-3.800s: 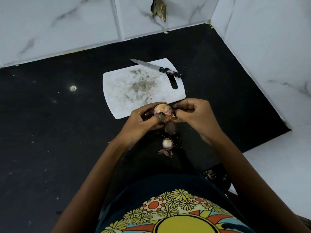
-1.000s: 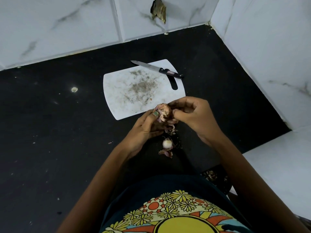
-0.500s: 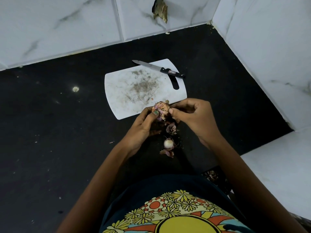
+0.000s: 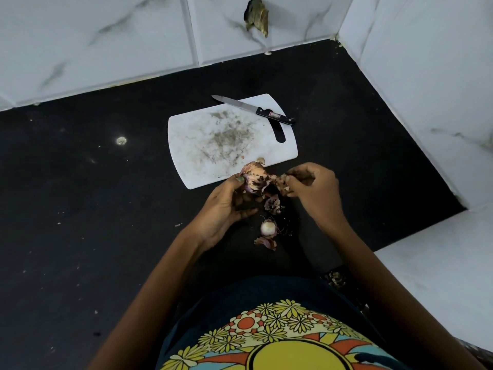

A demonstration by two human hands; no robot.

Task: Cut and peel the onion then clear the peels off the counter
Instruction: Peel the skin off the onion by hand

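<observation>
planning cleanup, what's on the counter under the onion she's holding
Below the onion lie a loose peel, a cut end and another peel. The left hand hides the rest.

Since a moment ago the right hand [image 4: 316,186] has drawn away to the right of the onion [image 4: 252,178], pinching a strip of dry peel [image 4: 281,182] that now stretches between them. The left hand [image 4: 226,206] has turned the onion so its papery tip points toward the cutting board [image 4: 202,145]. Another scrap [image 4: 273,205] seems to hang below, though it may be lying on the tabletop [image 4: 106,209].
</observation>
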